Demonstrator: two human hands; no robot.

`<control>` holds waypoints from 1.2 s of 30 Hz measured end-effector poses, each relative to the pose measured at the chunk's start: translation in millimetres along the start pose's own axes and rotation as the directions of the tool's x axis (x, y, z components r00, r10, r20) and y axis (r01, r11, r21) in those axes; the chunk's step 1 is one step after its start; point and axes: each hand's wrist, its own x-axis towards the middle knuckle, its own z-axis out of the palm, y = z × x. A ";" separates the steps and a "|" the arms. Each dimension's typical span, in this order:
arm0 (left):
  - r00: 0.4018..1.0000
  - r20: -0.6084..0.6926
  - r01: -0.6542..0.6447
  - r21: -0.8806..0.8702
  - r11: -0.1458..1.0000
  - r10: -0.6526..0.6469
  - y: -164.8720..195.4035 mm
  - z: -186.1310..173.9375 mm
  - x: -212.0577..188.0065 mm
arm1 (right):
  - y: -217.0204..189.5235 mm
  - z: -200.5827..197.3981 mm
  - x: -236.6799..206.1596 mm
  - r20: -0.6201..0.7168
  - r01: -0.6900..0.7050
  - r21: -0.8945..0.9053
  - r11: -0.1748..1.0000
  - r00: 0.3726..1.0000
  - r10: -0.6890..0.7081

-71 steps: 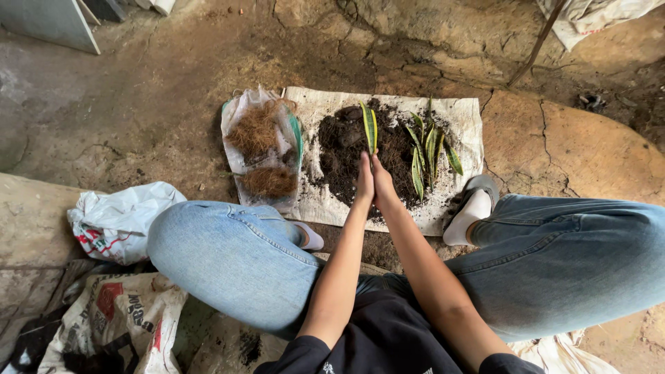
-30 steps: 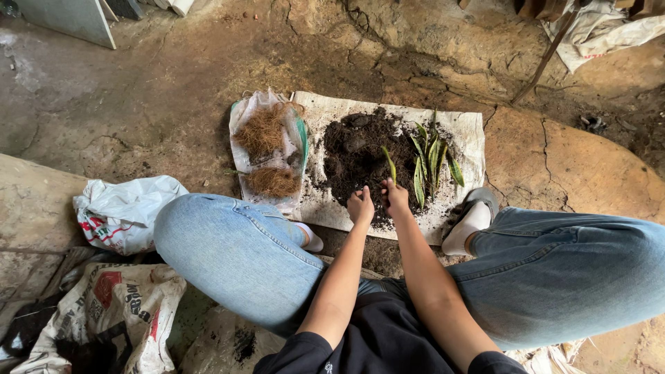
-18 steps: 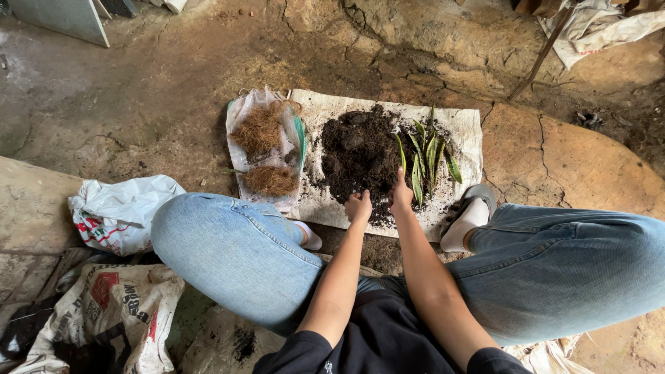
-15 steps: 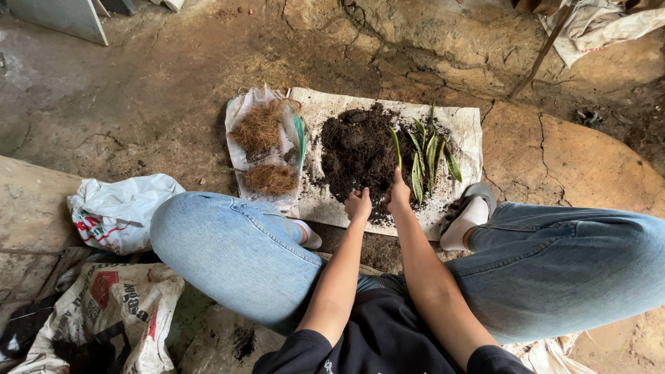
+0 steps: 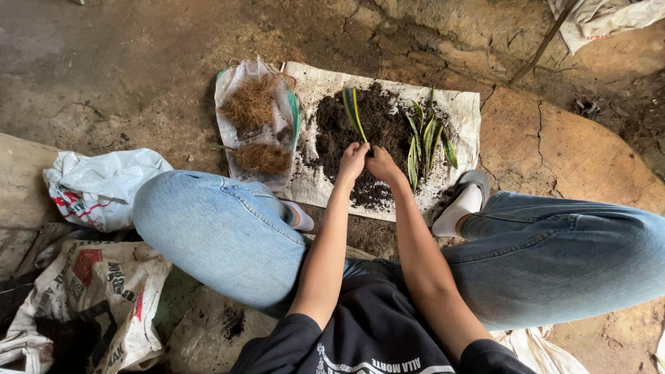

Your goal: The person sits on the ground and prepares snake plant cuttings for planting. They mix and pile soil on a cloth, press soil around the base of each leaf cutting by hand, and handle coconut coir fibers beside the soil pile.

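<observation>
Left of the work area lie a white plastic bag [image 5: 100,185] and an open bag of brown fibre [image 5: 258,125]. At centre, the left hand [image 5: 352,161] and right hand [image 5: 380,163] are pinched together around the base of an upright plant cutting [image 5: 354,114] over the dark soil pile [image 5: 367,135]. Keep the base supported on both sides and the blade vertical. The cutting is narrow, green with yellow margins. Further cuttings [image 5: 426,142] lie right, on the white sack sheet [image 5: 464,114]
</observation>
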 end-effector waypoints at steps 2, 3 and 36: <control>0.999 0.001 0.048 -0.031 0.998 -0.048 -4.3 3.1 0.8 | -2.2 -3.6 -3.6 0.075 -0.022 0.055 0.998 0.997 0.017; 0.997 0.021 0.072 -0.120 0.990 -0.070 -7.2 4.3 1.8 | -2.5 -6.4 -6.5 0.112 -0.036 0.082 0.996 0.993 0.027; 0.999 0.048 0.029 -0.693 0.720 0.006 -13.8 34.1 8.6 | -3.5 10.2 -13.4 -0.537 0.318 0.378 0.870 0.840 -0.074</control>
